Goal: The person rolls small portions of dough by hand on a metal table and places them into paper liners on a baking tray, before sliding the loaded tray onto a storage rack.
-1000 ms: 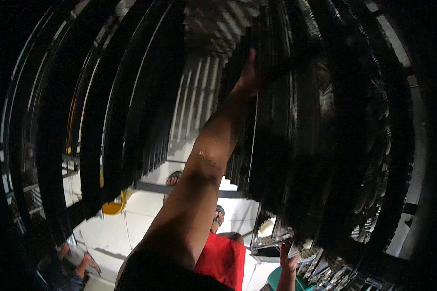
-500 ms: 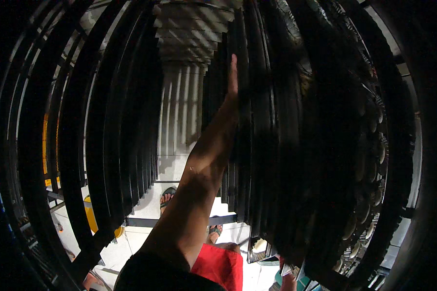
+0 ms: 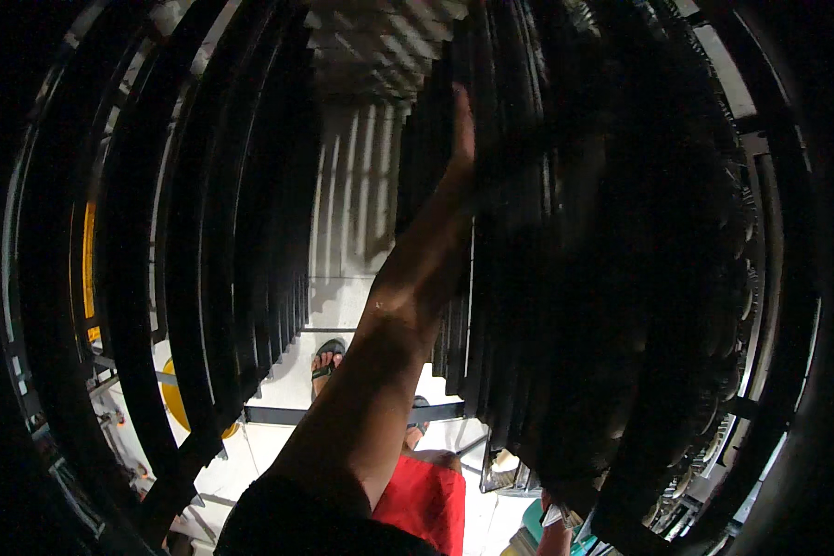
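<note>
My left hand (image 3: pixel 463 125) is at the far end of my arm, which reaches up the middle of the view, with fingers stretched along the dark metal rails (image 3: pixel 519 185) on the right. It is dim there, and I make out nothing held. My right hand (image 3: pixel 554 530) is low at the right, mostly hidden behind the rack near small metal pieces; its fingers are unclear. Dark round shapes with fluted edges (image 3: pixel 727 343) line the right side. Below are my red shorts (image 3: pixel 422 491) and sandaled feet (image 3: pixel 326 366).
Black slats (image 3: pixel 181 278) curve down the left, with a yellow round container (image 3: pixel 176 398) behind them. A crossbar (image 3: pixel 278 414) spans low over the pale tiled floor (image 3: pixel 352 213), which carries striped shadows. A teal object (image 3: pixel 533 514) sits at lower right.
The view has shifted, showing more slats and less floor at the left. My left arm still reaches along the right rails, fingers now straighter. My right hand has become more hidden.
</note>
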The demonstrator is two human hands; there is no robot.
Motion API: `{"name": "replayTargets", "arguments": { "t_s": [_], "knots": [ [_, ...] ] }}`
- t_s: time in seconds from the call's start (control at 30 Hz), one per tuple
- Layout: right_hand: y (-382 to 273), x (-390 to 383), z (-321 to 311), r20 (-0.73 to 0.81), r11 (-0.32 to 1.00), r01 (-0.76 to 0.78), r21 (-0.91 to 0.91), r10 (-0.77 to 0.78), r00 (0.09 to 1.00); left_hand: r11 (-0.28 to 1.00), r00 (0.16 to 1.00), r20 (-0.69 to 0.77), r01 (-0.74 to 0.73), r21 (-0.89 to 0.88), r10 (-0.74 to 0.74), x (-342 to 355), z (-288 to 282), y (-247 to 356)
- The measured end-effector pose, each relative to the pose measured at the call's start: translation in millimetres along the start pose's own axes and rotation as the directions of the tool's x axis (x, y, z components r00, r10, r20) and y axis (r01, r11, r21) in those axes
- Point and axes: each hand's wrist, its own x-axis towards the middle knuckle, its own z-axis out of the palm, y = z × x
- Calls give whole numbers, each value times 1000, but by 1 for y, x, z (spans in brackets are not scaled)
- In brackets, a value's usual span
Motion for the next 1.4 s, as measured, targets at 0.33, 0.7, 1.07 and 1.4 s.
{"name": "replayTargets", "arguments": {
  "t_s": [0.33,0.7,1.07,1.4],
  "knots": [
    [17,-20,-28,-21,997,26,-73,-28,999,979,896,-394,182,-96,-205,-9,35,30],
    [22,-22,-45,-44,992,-12,-122,7,999,945,843,-508,289,153,-176,16,18,19],
    [14,-17,-54,-28,994,-12,-107,9,1000,624,812,-557,530,574,-176,42,0,-9],
    [5,-15,-62,-11,994,-10,-109,8,1000,276,740,-652,669,690,-166,37,-14,-23]
  ]
}}
